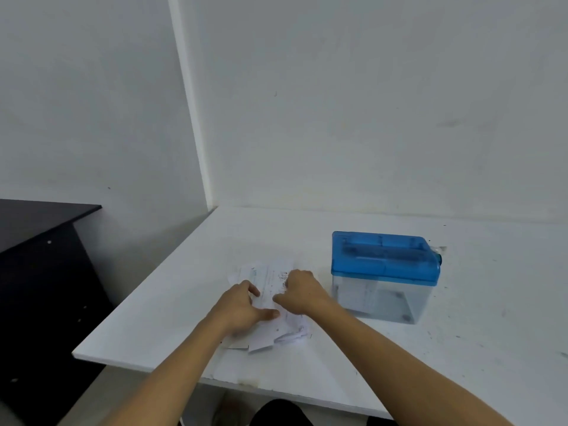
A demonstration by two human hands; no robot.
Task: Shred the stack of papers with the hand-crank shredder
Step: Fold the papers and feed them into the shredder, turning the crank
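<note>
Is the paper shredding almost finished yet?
Barely started. Done: nothing sure; the clear bin of the shredder looks nearly empty. In hand: the left hand and right hand are on the paper pile, seemingly lifting a sheet. Left: feeding the whole pile in and cranking.

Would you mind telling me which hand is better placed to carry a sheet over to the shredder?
Probably the right hand: both hands rest on the papers, but the shredder stands just beyond it, while the left hand is farther off.

Head camera looks forward and down, close over the table (491,290).
</note>
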